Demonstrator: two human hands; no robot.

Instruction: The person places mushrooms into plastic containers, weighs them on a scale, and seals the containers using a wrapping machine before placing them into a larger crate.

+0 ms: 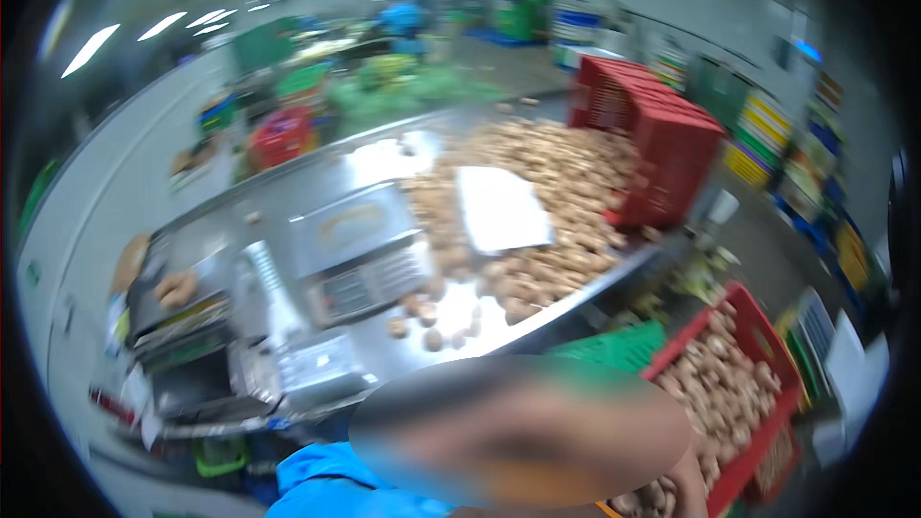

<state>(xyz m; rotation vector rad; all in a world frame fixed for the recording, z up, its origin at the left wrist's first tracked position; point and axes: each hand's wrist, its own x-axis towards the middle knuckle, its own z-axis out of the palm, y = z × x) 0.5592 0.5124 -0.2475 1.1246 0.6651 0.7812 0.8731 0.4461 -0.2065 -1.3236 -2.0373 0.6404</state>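
Neither my left hand nor my right hand can be made out; a blurred oval hides the bottom middle. A blue garment (338, 478) shows beside it. Before me, a heap of brown mushrooms (568, 165) lies on a steel table (252, 212), with a white flat sheet or tray (500, 208) on the heap. A red plastic crate (676, 158) lies tipped at the heap's far right side. Left of the heap stands a digital scale (356, 230) with a steel platform. Clear plastic trays (320, 367) sit near the table's front edge.
A red crate of mushrooms (727, 388) stands at lower right, beside a green crate (619, 349). A dark machine (187, 345), perhaps a wrapping machine, is at the table's left end. Behind are a red basket (282, 135), green netting or bags (417, 90) and stacked coloured crates (759, 140).
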